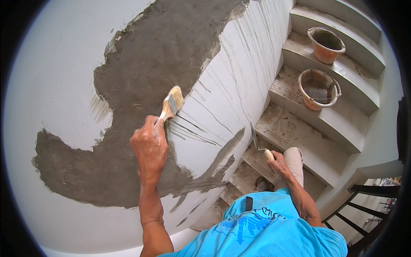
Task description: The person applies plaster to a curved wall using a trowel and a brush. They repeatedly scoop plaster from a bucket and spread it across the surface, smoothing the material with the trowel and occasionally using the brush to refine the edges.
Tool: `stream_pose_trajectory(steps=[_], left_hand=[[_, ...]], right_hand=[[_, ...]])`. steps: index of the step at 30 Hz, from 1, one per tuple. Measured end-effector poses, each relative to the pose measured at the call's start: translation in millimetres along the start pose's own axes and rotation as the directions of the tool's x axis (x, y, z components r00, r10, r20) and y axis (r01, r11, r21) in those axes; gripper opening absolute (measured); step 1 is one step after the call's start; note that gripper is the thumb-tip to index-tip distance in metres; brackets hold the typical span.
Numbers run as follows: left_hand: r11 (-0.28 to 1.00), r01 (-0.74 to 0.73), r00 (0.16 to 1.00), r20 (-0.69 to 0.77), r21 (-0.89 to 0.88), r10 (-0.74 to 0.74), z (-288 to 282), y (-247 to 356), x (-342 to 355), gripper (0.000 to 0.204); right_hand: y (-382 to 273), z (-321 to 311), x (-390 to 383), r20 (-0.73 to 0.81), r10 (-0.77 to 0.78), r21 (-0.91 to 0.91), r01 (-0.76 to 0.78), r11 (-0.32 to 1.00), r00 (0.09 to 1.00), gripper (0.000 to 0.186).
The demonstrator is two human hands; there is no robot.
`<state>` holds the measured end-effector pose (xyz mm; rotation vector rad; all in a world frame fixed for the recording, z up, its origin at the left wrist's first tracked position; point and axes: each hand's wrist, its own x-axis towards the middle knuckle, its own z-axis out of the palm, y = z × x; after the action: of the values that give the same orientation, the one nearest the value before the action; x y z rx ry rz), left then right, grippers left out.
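My left hand [150, 143] grips a flat paintbrush [171, 101] by its wooden handle, with the pale bristles up at a large patch of wet grey mortar [150, 51] on the white wall [60, 81]. Grey drips streak the wall right of the patch. At the lower right, my right hand [280, 165] holds a trowel [261, 145] by its pale handle; its long metal blade points up beside the wall's edge at the stairs. More grey smears show on the wall below that blade's left.
Stairs [317, 132] with dirty treads run up the right side. An orange bucket [327, 55] stands on an upper step, another bucket [311, 103] on the step below. A dark railing [372, 190] is at the lower right. My leg and sandaled foot are on the steps.
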<state>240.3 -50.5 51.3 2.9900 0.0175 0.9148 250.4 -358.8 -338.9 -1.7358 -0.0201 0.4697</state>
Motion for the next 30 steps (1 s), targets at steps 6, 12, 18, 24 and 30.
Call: stream_pose_trajectory(steps=[6,12,18,24,30], left_hand=[[0.995,-0.064,0.998,-0.03,-0.072,0.062,29,7,14,0.007],[0.997,0.013,1.0,0.006,0.082,-0.013,2,-24,-32,0.005],[0.981,0.179,0.984,-0.01,0.078,-0.179,-42,-8,-60,0.005],[0.999,0.02,1.0,-0.012,0.049,-0.019,9,-18,-39,0.006],[0.981,0.105,0.988,-0.128,0.166,-0.084,-49,-17,-53,0.007]], right_hand=[[9,5,4,0.064,-0.034,-0.074,0.039,0.996,0.997,0.037],[9,7,6,0.019,-0.112,-0.077,0.113,0.991,0.993,0.037],[13,3,10,0.032,-0.058,-0.068,0.06,0.996,0.998,0.038],[23,8,11,0.074,-0.139,-0.079,0.144,0.986,0.988,0.034],[5,2,1,0.038,-0.081,-0.076,0.084,0.994,0.996,0.033]])
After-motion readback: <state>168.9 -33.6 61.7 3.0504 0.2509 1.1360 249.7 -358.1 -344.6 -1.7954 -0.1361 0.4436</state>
